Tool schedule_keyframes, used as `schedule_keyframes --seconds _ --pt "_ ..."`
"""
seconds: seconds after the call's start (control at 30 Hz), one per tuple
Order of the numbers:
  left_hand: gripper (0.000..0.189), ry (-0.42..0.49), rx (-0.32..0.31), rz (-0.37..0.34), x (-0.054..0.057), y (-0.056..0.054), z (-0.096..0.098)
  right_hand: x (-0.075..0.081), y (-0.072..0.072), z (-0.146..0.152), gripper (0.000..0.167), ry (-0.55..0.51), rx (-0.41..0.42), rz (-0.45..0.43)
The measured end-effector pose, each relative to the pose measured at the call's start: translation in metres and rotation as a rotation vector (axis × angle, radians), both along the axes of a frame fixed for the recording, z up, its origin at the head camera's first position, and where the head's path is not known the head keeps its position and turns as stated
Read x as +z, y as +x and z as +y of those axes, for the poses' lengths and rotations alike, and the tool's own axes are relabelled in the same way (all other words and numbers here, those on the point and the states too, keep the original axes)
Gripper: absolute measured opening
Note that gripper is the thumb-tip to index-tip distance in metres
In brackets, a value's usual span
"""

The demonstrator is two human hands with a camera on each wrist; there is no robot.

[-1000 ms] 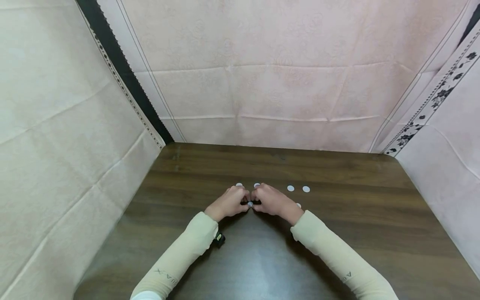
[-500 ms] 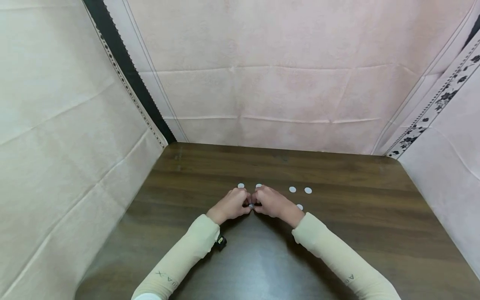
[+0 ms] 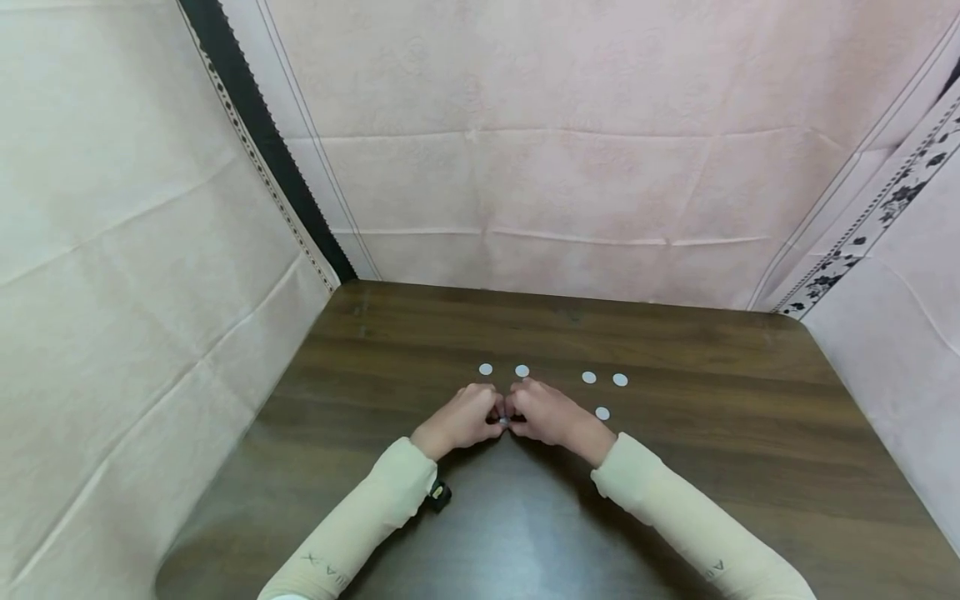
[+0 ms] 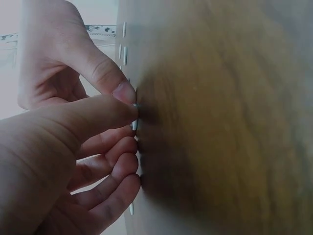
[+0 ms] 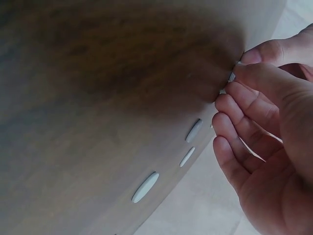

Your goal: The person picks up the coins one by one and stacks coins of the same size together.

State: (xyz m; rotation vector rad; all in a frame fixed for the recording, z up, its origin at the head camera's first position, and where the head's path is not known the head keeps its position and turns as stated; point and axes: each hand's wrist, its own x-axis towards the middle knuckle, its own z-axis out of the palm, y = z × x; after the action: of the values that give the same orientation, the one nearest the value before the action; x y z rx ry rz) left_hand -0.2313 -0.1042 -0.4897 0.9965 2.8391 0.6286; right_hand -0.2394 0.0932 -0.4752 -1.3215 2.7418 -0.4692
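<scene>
My left hand (image 3: 467, 417) and right hand (image 3: 551, 414) meet low over the brown table, fingertips almost touching. Between them is a small white disc (image 3: 504, 422), mostly covered by the fingers. Thumb and fingers of each hand pinch it from its own side, down at the tabletop. In the left wrist view a sliver of the white disc (image 4: 135, 124) shows below the left thumb. The right wrist view shows the disc's edge (image 5: 232, 77) beside the right thumb. The other fingers of both hands are bent, their tips near the wood.
Beyond the hands lie two flat white discs (image 3: 486, 369) on the wooden table (image 3: 420, 333). Farther right are a pair of discs (image 3: 604, 379) and a single disc (image 3: 602, 413) near the right wrist. Pale cloth (image 3: 562, 183) hangs behind the table and at both sides.
Both hands have drawn slightly nearer the body, uncovering more of the two discs beyond them and the one by the right wrist. The pinch at the disc continues. The head view has shifted slightly.
</scene>
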Motion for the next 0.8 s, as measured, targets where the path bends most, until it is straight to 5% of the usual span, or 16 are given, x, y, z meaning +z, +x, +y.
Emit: schedule_keyframes --seconds 0.23,0.8 --pt "0.005 0.005 0.003 -0.02 0.003 0.002 -0.001 0.007 -0.005 0.007 0.004 -0.002 0.045 -0.042" --pt "0.007 0.025 0.005 -0.001 0.002 0.003 0.0 0.021 -0.021 0.033 0.02 0.14 0.024 -0.074"
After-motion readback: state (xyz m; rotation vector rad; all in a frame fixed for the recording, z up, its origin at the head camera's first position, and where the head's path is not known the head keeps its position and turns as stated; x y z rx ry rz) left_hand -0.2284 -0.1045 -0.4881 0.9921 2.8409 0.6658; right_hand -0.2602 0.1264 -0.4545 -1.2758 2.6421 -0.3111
